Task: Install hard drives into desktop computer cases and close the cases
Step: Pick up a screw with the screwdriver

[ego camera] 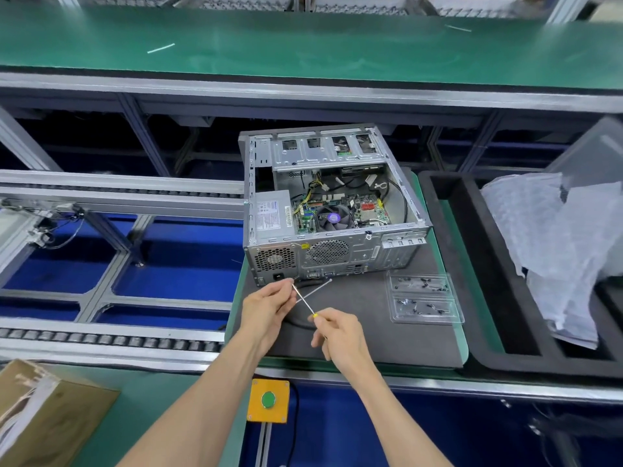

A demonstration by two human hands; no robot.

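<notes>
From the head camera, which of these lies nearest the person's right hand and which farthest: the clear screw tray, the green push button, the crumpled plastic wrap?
Measured from the right hand:
1. Green push button, just below, toward the person.
2. Clear screw tray, to the right on the dark mat.
3. Crumpled plastic wrap, far right in the black foam tray.

No legible text. White label (267, 215) on power supply (273, 214) carries print, too small and blurred to read.
</notes>
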